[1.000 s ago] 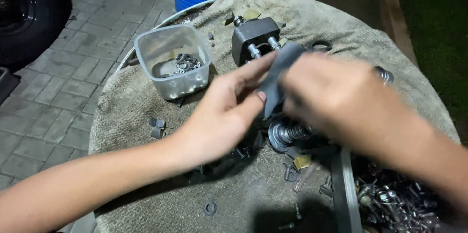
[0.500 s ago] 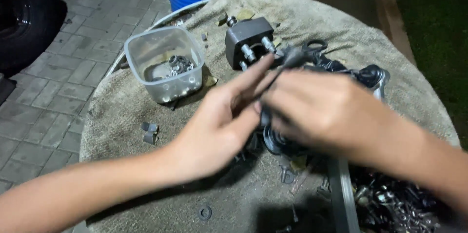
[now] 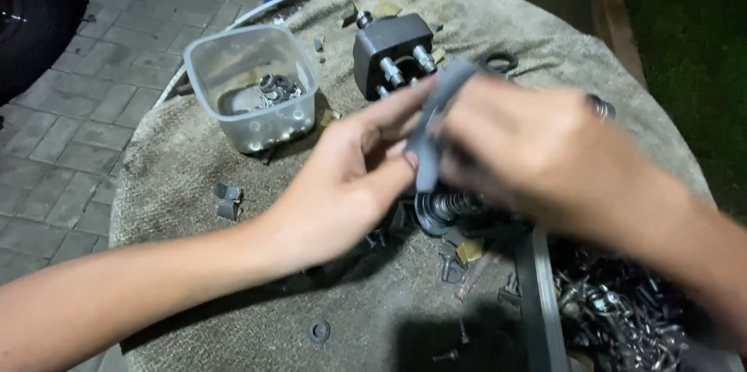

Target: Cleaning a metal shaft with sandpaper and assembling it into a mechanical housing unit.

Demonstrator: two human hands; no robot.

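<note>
Clear plastic tub (image 3: 253,92): soft-cornered, translucent, a few metal washers lying inside; stands left on the tabletop (image 3: 179,177), which wears a coarse beige cloth.
Left hand (image 3: 350,177): fingers stretched, thumb and forefinger pinching the lower edge of the flat grey rubber strip (image 3: 436,119).
Grey strip: matte, flexible, held above mid-table between both hands; work looks midway, not finished.
Dark metal block (image 3: 389,49): boxy, with shiny bolts.
Right hand (image 3: 537,146): blurred, fingers curled over the strip's top.
Loose screws (image 3: 622,317): shiny heap, unsorted.
</note>
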